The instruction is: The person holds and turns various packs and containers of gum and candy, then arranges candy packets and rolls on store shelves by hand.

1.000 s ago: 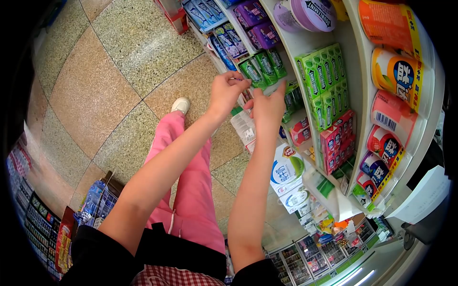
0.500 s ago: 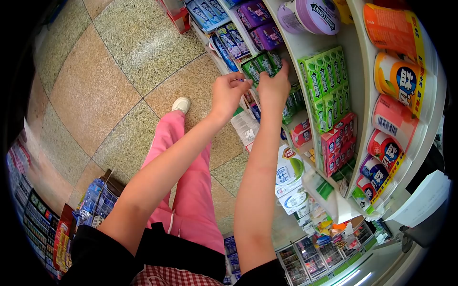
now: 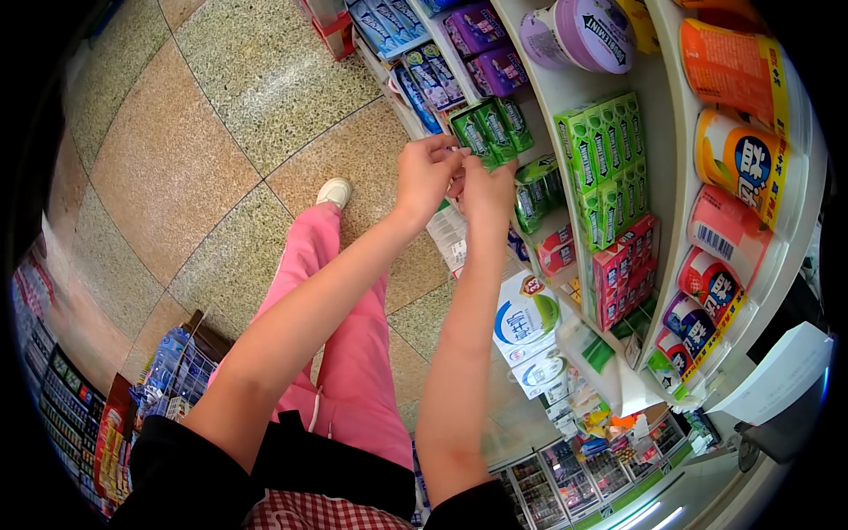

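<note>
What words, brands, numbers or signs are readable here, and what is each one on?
"DOUBLEMINT": round purple tub
"DOUBLEMINT": stacked green gum boxes
"益达": white-and-orange tub
"益达": red-and-white tub
"纯牛奶", as best it reads: white carton
Too small or blurred to read surely: the green packs by the hands, the blue packs, and the digits under the barcode on the pink tub.

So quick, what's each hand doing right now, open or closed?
Left hand: fingers curled in; whether it grips something small can't be told.
Right hand: fingertips close to the left's, by the green packs; its grip can't be told.
</note>
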Available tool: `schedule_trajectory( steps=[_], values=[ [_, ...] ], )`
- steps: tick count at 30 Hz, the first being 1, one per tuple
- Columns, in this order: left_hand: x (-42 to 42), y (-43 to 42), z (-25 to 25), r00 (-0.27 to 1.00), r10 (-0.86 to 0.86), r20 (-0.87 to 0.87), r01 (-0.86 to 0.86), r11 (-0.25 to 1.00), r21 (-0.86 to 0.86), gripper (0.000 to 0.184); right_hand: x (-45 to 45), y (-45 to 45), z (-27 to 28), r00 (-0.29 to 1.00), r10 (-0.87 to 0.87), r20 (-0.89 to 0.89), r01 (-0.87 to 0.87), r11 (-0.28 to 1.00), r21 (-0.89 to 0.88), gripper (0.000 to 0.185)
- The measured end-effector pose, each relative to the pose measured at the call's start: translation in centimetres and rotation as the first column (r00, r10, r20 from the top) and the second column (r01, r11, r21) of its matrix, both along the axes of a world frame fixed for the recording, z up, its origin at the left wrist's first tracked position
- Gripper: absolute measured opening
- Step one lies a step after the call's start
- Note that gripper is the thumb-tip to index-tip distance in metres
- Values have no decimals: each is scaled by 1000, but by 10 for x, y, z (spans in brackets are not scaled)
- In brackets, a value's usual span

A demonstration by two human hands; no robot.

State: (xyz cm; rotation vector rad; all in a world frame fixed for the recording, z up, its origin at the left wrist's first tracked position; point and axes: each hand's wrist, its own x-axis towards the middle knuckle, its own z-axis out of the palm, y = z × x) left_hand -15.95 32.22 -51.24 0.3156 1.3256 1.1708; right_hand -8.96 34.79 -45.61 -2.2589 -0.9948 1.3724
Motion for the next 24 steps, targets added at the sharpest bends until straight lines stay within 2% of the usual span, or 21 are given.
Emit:
schedule_trajectory(
  steps=[3,6,9,12,15,18,23,24],
  values=[
    [-4,0,4,998,-20,53,21,999,-33,18,3,-5,-14,974,-58,-217,98,980,176,68],
    [-4,-1,3,997,-10,76,14,999,-40,20,2,-5,-11,947,-108,-302,162,974,158,68],
    [-2,0,4,1000,-5,22,6,1000,-21,22,-4,-2,1,955,-196,-224,228,965,127,74],
    [-3,0,1,999,-28,-15,28,1000,5,24,2,5,7,955,-142,-260,184,972,147,82],
    [-2,0,2,1000,-26,-14,26,1000,0,25,6,9,7,929,-205,-309,242,967,84,89],
    [-1,0,-1,1000,-10,11,10,1000,9,26,11,5,4,883,-173,-436,256,957,139,89],
    [-2,-1,-3,996,-71,-54,72,997,8,25,-2,-16,17,904,-262,-339,291,956,38,87],
    [-1,0,-3,998,-50,-24,50,999,-5,25,-8,-20,18,906,-289,-309,312,950,25,86]
  ],
)
